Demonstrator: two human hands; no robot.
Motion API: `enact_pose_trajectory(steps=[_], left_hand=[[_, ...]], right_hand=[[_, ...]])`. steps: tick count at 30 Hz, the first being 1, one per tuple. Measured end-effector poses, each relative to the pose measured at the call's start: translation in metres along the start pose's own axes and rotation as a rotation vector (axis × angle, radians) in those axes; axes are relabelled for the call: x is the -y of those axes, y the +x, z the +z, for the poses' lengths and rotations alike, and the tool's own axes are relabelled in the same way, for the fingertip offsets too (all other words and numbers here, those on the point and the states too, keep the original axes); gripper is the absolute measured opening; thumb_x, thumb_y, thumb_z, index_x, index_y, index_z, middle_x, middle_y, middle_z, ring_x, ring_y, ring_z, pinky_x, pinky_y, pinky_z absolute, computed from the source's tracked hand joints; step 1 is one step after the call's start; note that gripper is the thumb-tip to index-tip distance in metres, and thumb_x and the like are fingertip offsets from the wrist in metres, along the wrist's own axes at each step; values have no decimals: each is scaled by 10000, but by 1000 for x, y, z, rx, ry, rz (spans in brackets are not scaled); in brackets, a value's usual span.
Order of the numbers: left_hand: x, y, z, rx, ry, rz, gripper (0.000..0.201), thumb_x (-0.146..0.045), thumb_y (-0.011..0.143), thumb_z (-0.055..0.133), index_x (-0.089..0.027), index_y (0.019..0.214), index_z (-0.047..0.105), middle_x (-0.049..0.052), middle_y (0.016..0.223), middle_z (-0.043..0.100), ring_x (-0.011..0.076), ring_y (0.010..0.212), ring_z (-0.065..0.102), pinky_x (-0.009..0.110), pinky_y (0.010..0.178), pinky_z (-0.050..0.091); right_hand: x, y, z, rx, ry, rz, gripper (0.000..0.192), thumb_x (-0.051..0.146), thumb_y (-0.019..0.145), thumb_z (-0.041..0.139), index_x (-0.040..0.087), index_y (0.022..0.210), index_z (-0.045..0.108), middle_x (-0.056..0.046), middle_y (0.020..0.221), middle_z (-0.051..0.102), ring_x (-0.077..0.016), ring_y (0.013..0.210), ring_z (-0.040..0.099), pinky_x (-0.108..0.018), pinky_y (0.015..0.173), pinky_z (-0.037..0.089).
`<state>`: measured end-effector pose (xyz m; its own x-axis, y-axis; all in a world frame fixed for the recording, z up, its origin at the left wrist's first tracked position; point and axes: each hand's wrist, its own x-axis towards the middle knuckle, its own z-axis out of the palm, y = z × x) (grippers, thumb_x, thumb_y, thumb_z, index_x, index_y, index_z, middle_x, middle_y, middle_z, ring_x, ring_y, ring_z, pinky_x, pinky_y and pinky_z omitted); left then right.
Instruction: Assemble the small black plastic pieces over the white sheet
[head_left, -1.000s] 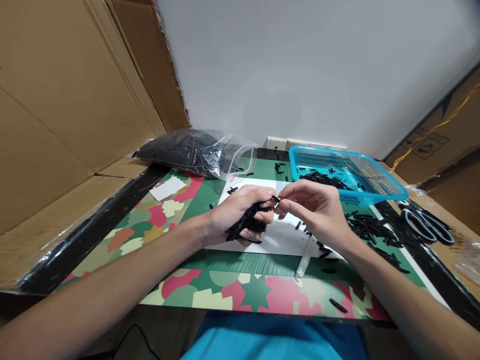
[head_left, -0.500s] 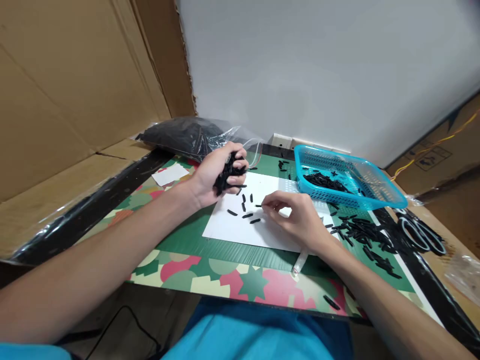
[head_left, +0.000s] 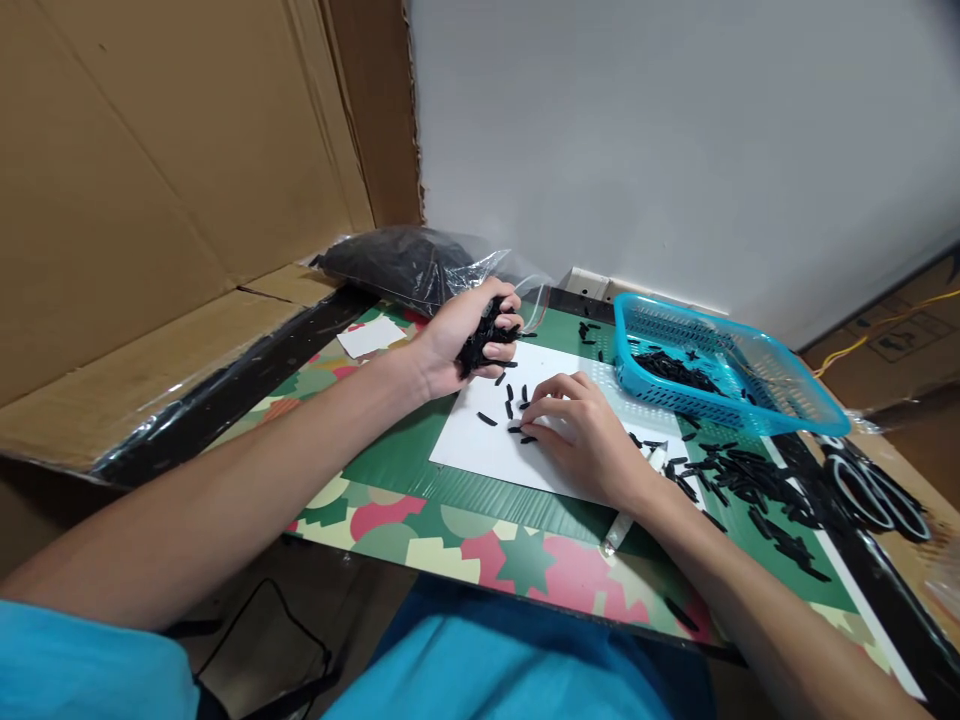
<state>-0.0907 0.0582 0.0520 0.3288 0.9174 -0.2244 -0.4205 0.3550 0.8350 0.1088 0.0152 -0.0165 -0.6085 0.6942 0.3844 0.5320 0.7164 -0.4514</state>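
Observation:
My left hand (head_left: 471, 335) is curled round a handful of small black strips (head_left: 480, 348), held above the far left part of a white sheet of paper (head_left: 469, 450). Over the same sheet is my right hand (head_left: 581, 435), palm down, its thumb and fingers pinched at a small black strip (head_left: 515, 429). The fingers partly cover that strip and the ones beside it. Several loose strips (head_left: 487, 419) lie scattered on the paper between the hands. What the strips are made of I cannot tell.
A blue plastic basket (head_left: 806, 412) with black strips stands back right. Scissors (head_left: 874, 495) lie at the right edge, beside a strip pile (head_left: 750, 475). A pale-handled tool (head_left: 619, 530) lies under my right forearm. A filled plastic bag (head_left: 397, 265) rests behind my left hand.
The view has swung left, so everything sits further right. My right hand has moved left across the paper, its fingertips now among the loose strips. My left hand keeps its handful.

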Motion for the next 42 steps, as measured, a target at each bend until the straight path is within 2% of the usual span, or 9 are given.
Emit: enact_pose_trajectory(steps=[4,6,10,13,18,23,30,42], left_hand=[[0,-1,0,14,32,-18,285,-331,847,662,-225,720,430,-97,576,377,56,320,336,178,259,225],[0,-2,1,17,45,-25,288,-327,840,668,-226,721,427,-99,577,370,54,319,331,175,260,227],[0,-4,5,37,92,-52,302,-348,842,676,-227,726,424,-99,584,361,51,317,324,169,264,222],[1,-5,5,61,127,-74,323,-392,855,684,-226,737,433,-97,595,362,49,321,326,167,268,231],[2,-7,5,105,158,-105,335,-404,862,692,-227,741,435,-96,598,360,51,328,334,162,267,242],[0,-10,8,160,176,-154,367,-402,877,679,-222,712,406,-92,589,346,47,318,329,155,266,218],[0,-11,8,210,163,-169,353,-405,869,699,-223,724,433,-84,593,373,54,314,353,158,259,217],[2,-8,5,203,167,-182,372,-416,858,715,-224,708,434,-84,592,375,59,311,349,175,252,240]], right_hand=[[1,2,-3,59,94,35,105,135,975,666,212,954,735,-69,1058,693,-239,1006,586,-389,897,487],[1,1,-8,42,160,28,122,109,981,634,207,963,705,-57,1032,705,-222,989,611,-362,878,489],[1,-2,-18,-82,314,57,121,113,978,625,213,953,689,-15,952,747,-171,851,670,-298,780,511],[2,-4,-22,-192,383,45,90,147,968,665,215,932,712,-8,927,761,-160,819,694,-292,769,544],[8,-6,-25,-245,579,60,34,221,933,749,209,905,765,-23,883,778,-168,790,723,-303,729,603],[12,-8,-30,-364,733,72,28,204,868,821,209,867,793,-16,826,770,-154,705,716,-292,645,634],[17,-7,-34,-380,933,116,107,249,803,889,219,835,792,-22,817,747,-159,646,702,-326,591,656],[15,-7,-33,-368,938,147,149,321,834,860,208,833,764,-22,773,735,-141,610,653,-272,493,562]])
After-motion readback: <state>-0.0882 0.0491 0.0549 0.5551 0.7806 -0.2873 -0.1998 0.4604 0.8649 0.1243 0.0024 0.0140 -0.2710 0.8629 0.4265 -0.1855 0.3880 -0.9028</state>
